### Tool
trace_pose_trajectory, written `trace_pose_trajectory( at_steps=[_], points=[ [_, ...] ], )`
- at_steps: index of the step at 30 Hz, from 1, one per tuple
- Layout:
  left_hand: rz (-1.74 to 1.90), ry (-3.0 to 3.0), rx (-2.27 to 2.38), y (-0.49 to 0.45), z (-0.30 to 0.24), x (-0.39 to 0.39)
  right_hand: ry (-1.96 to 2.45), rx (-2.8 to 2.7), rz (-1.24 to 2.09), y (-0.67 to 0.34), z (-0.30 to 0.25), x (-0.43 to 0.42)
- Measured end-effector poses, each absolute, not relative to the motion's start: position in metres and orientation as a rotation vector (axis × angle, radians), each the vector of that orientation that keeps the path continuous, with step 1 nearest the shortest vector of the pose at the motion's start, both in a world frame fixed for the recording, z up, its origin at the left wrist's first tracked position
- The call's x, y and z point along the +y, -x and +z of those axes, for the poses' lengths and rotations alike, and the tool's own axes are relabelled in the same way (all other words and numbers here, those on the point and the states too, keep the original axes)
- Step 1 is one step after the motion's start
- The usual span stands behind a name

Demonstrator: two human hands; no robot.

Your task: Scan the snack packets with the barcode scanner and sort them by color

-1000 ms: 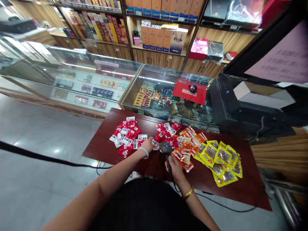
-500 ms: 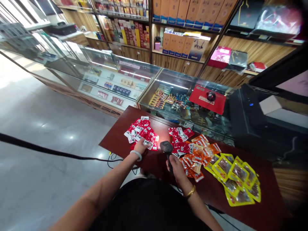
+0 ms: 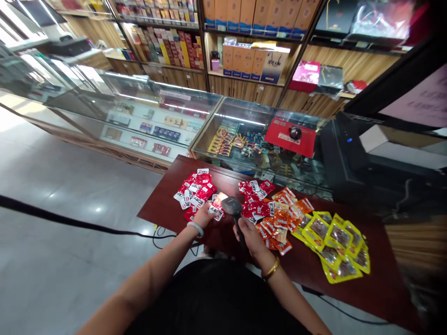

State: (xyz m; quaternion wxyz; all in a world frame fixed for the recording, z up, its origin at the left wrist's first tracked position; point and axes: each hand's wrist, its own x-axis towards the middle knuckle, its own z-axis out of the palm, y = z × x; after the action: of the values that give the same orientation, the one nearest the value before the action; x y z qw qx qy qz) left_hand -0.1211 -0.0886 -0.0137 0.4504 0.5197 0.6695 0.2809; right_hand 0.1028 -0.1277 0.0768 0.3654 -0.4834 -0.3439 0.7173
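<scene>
My left hand (image 3: 203, 215) is closed on a small red-and-white snack packet (image 3: 217, 210), held just right of a pile of similar red packets (image 3: 199, 188). In my right hand (image 3: 248, 235) is a black barcode scanner (image 3: 233, 207), gripped by its handle. The scanner's head is close to the packet, and its light falls brightly on the packet's upper part. Right of the scanner lies a second group of red packets (image 3: 256, 197). Orange packets (image 3: 279, 218) lie beside that group, and large yellow-edged packets (image 3: 337, 242) spread further right.
The packets lie on a dark red-brown table (image 3: 160, 200). Behind it runs a glass display case (image 3: 226, 121), with a red sheet (image 3: 289, 137) and a black mouse (image 3: 295, 133) on top. A black machine (image 3: 345, 158) stands at the back right. A black cable (image 3: 70, 216) crosses at left.
My left hand has drawn a red-and-white packet from the left pile towards the scanner. The scanner's light now shines on it instead of the table. The view has shifted slightly.
</scene>
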Motion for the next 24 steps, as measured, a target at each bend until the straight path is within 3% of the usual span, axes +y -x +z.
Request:
trace_pose_trajectory(
  at_steps=[6,13,19,24],
  points=[
    [0.674,-1.190,1.711,0.132,-0.009,-0.087,1.281,-0.863,1.828,-0.110,0.069,-0.131],
    [0.449,-1.545,2.421,0.128,0.023,-0.073,1.386,-0.594,1.674,-0.147,0.047,-0.147],
    [0.186,-2.045,1.792,0.050,0.008,-0.055,1.410,-0.500,1.615,-0.166,0.044,-0.154],
    [-0.041,-2.078,1.685,0.003,-0.007,-0.034,1.415,-0.552,1.588,-0.168,0.042,-0.163]
  ],
)
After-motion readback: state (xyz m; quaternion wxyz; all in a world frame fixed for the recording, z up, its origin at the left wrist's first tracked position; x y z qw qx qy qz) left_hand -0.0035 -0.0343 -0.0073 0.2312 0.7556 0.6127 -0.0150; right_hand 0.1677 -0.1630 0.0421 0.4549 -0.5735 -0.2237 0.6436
